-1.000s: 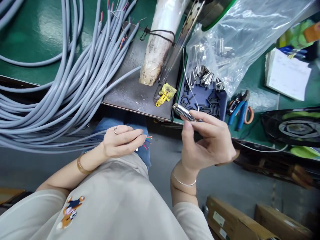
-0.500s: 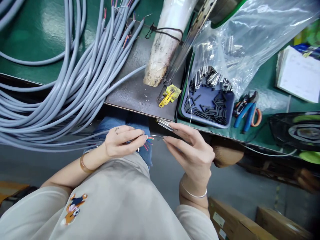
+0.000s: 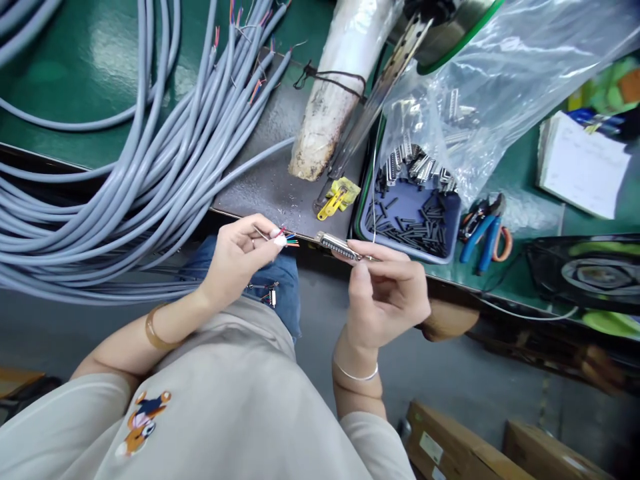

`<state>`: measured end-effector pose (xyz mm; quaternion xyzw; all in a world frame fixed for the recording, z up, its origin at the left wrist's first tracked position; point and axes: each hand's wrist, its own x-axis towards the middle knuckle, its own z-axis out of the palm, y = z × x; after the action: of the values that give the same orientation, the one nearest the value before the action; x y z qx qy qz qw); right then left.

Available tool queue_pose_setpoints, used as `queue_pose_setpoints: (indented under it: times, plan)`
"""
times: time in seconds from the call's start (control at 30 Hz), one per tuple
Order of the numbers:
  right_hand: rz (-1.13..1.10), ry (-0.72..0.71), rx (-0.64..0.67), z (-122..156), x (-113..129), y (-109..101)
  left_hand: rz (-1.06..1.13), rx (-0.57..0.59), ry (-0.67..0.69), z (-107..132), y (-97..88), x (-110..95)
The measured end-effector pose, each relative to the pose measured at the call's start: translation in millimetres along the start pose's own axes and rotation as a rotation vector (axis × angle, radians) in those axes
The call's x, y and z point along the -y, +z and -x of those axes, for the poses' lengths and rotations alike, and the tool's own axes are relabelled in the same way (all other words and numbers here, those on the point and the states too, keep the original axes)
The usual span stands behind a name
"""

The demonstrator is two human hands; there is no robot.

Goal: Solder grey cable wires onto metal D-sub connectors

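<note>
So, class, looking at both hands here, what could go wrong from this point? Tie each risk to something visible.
1. The left hand pinches coloured wires whose loose ends fan out, so they might get mixed up.
2. The right hand grips the metal connector near one end; a slip could drop it.
3. A thin strand crosses the tray near the right hand and might snag.

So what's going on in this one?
A person is working with both hands at a green bench. The left hand has thin coloured wires in its grip, their ends pointing towards the right hand, which holds a metal-shelled connector in its fingertips. Wires and connector are close but apart. Grey cables lie heaped on the left; a tray with black pieces sits beyond the right hand.
</note>
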<state>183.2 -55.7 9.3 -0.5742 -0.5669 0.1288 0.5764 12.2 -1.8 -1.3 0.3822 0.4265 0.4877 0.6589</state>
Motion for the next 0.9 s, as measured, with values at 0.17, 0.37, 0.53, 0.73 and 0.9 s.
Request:
queue_pose_setpoints:
  times: [0.17, 0.37, 0.53, 0.73, 0.9]
  plan:
    - [0.017, 0.016, 0.014, 0.1, -6.5, 17.8, 0.087, 0.093, -0.101, -10.3, 4.2, -4.6]
    - [-0.013, 0.046, 0.040, 1.1, -14.5, 25.0, 0.031, 0.079, -0.009, -13.2, 10.8, -8.0]
    - [-0.004, 0.012, 0.061, -3.2, -17.1, 27.1, 0.011, 0.075, 0.042, -19.4, 13.1, -10.2]
    - [-0.036, 0.009, 0.044, -7.4, -18.9, 26.8, 0.027, 0.089, -0.002, -21.8, 12.9, -12.8]
    - [-0.048, 0.006, 0.062, -8.9, -20.2, 25.6, 0.025, 0.117, 0.007, -22.7, 12.7, -12.8]
